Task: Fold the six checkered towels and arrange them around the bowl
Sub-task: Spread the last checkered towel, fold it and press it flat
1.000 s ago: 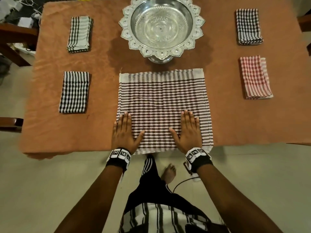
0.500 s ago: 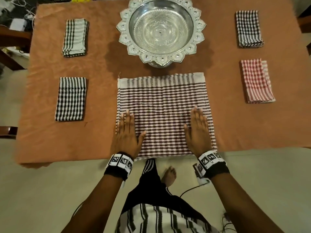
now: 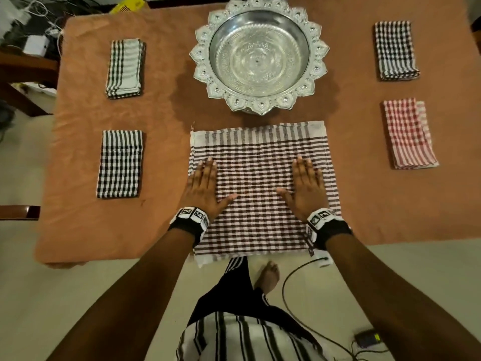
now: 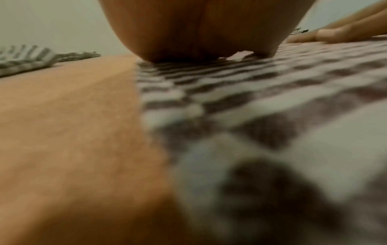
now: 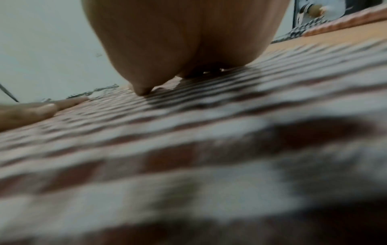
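Left hand (image 3: 205, 190) and right hand (image 3: 305, 188) (fingers straight, gripping nothing) press flat on brown checkered towel (image 3: 263, 188), near silver bowl (image 3: 259, 56).

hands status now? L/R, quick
Left hand: open, fingers straight, pressing flat on the brown checkered towel.
Right hand: open, fingers straight, pressing flat on the same towel.

The bowl (image 3: 259, 54) is shiny embossed metal with a scalloped rim. The towels, such as the spread one (image 3: 263, 186), are matt woven cloth. The worktop (image 3: 166, 121) wears a matt, suede-like orange cover. The floor (image 3: 390, 261) looks smooth.
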`<state>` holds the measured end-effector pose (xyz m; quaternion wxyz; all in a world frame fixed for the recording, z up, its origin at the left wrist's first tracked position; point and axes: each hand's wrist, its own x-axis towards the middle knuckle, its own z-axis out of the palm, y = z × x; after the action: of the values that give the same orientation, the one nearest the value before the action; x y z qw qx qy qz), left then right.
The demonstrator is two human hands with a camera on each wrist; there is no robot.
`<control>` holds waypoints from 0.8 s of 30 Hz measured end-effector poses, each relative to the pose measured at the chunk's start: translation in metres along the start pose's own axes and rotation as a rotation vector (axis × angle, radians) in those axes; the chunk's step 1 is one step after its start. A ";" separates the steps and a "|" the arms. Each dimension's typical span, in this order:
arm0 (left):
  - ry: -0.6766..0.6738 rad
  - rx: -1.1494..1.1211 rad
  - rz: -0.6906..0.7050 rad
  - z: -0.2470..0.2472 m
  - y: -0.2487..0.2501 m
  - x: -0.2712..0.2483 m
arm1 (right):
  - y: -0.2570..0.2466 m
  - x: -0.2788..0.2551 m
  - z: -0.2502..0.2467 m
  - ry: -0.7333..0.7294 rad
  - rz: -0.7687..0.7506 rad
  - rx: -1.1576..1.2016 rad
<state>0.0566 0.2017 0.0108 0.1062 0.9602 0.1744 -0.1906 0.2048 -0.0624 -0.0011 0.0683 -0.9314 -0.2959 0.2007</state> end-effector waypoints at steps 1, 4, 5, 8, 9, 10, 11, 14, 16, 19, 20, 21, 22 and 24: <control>0.005 0.011 -0.002 -0.003 -0.009 0.000 | 0.014 -0.002 -0.004 -0.003 0.030 -0.011; -0.004 0.038 -0.001 -0.009 -0.025 0.001 | 0.044 -0.004 -0.018 -0.039 0.083 -0.051; -0.011 0.037 -0.005 -0.012 -0.027 0.002 | 0.048 -0.002 -0.023 -0.053 0.093 -0.060; -0.004 0.019 0.015 -0.020 -0.022 0.008 | 0.026 0.009 -0.036 -0.073 -0.022 -0.080; 0.003 0.008 0.041 -0.024 -0.016 0.011 | 0.009 0.016 -0.038 -0.094 -0.110 -0.078; 0.003 0.000 0.070 -0.027 -0.009 0.017 | -0.009 0.024 -0.038 -0.123 -0.195 -0.077; -0.009 -0.001 0.092 -0.031 -0.001 0.023 | -0.029 0.034 -0.038 -0.150 -0.264 -0.084; -0.078 0.060 0.104 -0.037 0.009 0.050 | -0.070 0.063 -0.035 -0.181 -0.340 -0.132; -0.099 0.082 0.097 -0.037 -0.001 0.063 | -0.069 0.079 -0.034 -0.218 -0.304 -0.138; -0.059 0.095 0.095 -0.035 -0.030 0.065 | -0.037 0.085 -0.035 -0.210 -0.267 -0.144; -0.033 0.088 0.086 -0.034 -0.040 0.064 | -0.022 0.084 -0.036 -0.179 -0.256 -0.136; -0.010 0.076 0.077 -0.034 -0.047 0.061 | -0.006 0.083 -0.038 -0.155 -0.230 -0.122; 0.013 0.063 0.074 -0.034 -0.053 0.060 | 0.012 0.081 -0.040 -0.135 -0.193 -0.107; 0.038 0.042 0.083 -0.032 -0.060 0.058 | 0.043 0.078 -0.047 -0.123 -0.118 -0.105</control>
<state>0.0943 0.2828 0.0083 0.0906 0.9720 0.1325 -0.1716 0.3046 -0.0531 0.0051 0.0130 -0.9005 -0.3640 0.2374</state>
